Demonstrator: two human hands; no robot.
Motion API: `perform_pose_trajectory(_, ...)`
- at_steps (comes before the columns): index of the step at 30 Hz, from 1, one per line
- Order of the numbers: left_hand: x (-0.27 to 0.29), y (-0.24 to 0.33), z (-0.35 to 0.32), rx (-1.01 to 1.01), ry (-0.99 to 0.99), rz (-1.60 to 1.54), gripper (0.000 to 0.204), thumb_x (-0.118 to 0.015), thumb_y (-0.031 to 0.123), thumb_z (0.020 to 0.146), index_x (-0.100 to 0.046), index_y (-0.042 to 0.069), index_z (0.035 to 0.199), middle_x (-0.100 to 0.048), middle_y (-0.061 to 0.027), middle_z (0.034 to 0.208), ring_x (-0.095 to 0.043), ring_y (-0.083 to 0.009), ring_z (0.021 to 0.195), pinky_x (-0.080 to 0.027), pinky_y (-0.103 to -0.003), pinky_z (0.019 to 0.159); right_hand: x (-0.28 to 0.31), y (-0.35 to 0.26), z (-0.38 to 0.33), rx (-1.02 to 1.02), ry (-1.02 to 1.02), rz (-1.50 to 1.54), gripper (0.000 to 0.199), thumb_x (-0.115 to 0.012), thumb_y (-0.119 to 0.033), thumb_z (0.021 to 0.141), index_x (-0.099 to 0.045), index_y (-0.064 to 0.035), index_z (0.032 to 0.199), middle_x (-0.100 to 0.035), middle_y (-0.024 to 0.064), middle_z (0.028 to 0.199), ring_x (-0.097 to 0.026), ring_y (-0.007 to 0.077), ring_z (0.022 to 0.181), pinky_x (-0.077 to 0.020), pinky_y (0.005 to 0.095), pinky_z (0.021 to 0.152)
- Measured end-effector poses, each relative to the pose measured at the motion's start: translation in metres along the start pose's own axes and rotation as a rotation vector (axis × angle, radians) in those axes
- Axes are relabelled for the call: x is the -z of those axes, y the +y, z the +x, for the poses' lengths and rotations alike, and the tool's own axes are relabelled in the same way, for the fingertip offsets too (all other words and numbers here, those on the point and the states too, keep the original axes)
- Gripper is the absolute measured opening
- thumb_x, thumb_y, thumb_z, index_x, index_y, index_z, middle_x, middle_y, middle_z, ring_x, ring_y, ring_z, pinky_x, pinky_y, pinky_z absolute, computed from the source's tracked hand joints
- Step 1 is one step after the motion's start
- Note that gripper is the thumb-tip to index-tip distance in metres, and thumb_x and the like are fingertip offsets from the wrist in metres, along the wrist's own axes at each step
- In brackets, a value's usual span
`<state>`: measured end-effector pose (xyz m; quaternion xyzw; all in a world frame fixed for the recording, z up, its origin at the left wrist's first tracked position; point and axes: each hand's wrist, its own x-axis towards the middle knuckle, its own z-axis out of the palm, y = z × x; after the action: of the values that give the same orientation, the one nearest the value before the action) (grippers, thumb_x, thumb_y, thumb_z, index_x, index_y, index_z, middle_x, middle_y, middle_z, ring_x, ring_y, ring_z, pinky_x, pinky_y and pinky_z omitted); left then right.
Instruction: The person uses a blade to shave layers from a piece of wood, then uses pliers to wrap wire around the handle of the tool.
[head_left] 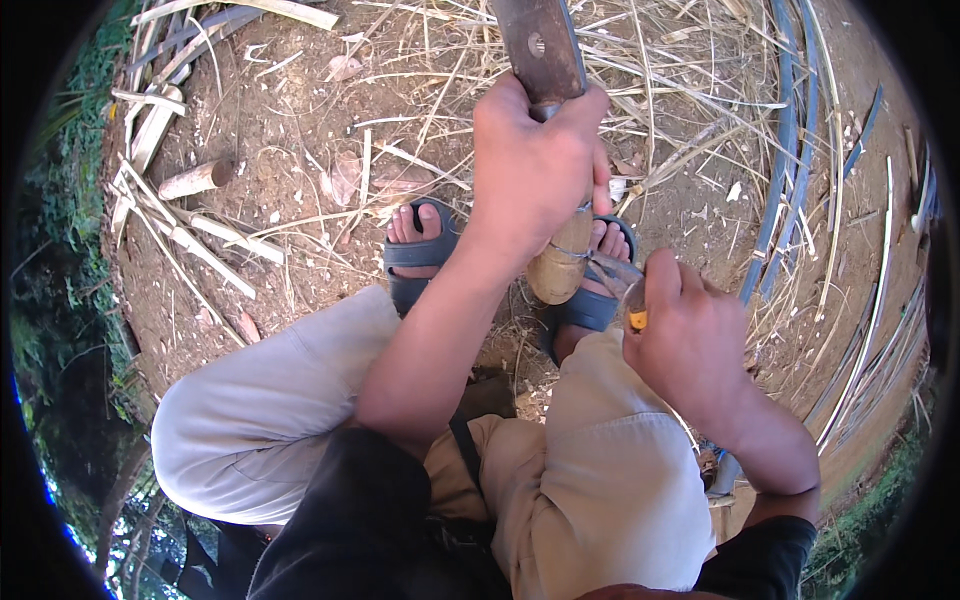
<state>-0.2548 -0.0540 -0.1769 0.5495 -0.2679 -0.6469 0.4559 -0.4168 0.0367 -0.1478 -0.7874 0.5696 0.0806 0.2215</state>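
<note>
My left hand [535, 165] is closed around the upper handle of a machete, its broad dark blade [540, 45] pointing away from me. Below my fist the light wooden handle [558, 272] shows, with a thin wire [570, 250] wound around it. In my right hand [690, 335] is a pair of pliers [612, 270] with a bit of yellow on the grip. The pliers' jaws meet the wire at the handle's right side. My fingers hide most of the pliers' grips.
Dry strips and shavings [670, 90] litter the bare soil. A short cut stick [195, 180] and split pieces [200, 250] lie at left. Long dark strips [785, 170] run along the right. My sandalled feet [418, 240] are beneath the work, between my bent knees.
</note>
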Motion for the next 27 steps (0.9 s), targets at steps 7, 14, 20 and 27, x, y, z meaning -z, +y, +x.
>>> perform_pose_trajectory(7,-0.003,-0.006,-0.003,0.016,0.001,0.007,0.023,-0.063,0.014,0.090,-0.051,-0.004,0.097,-0.057,-0.0106,0.057,-0.053,-0.0182,0.039,-0.042,-0.031,0.039,-0.010,-0.002,-0.010,0.000,0.017,-0.012,0.039,-0.075,-0.009,0.067,-0.047,-0.0035,0.093,-0.059,0.0139,0.073,-0.067,0.0337,0.065,-0.0542,0.0422,0.055)
perform_pose_trajectory(14,-0.014,-0.016,0.001,0.006,0.037,0.096,0.024,-0.064,0.013,0.090,-0.051,-0.006,0.096,-0.057,-0.0112,0.058,-0.052,-0.0180,0.040,-0.042,-0.030,0.040,-0.006,0.005,-0.010,0.118,0.137,-0.359,0.014,-0.061,-0.010,0.080,-0.047,-0.0074,0.081,-0.055,0.0066,0.067,-0.065,0.0228,0.058,-0.0532,0.0343,0.048)
perform_pose_trajectory(20,-0.011,-0.011,0.003,0.025,0.030,0.080,0.021,-0.061,0.014,0.090,-0.051,-0.004,0.095,-0.056,-0.0101,0.058,-0.052,-0.0176,0.040,-0.042,-0.031,0.040,-0.019,0.002,-0.008,0.012,0.042,-0.046,0.019,-0.064,-0.003,0.075,-0.050,-0.0045,0.088,-0.059,0.0126,0.072,-0.067,0.0314,0.063,-0.0526,0.0441,0.053)
perform_pose_trajectory(27,0.019,0.020,0.030,0.103,-0.069,-0.109,0.024,-0.055,0.019,0.092,-0.052,0.007,0.071,-0.049,-0.0041,0.052,-0.047,-0.0160,0.039,-0.043,-0.032,0.042,-0.056,0.015,-0.015,-0.253,0.162,1.149,0.023,-0.073,-0.011,0.085,-0.059,-0.0004,0.100,-0.065,0.0072,0.083,-0.066,0.0150,0.069,-0.0519,0.0293,0.065)
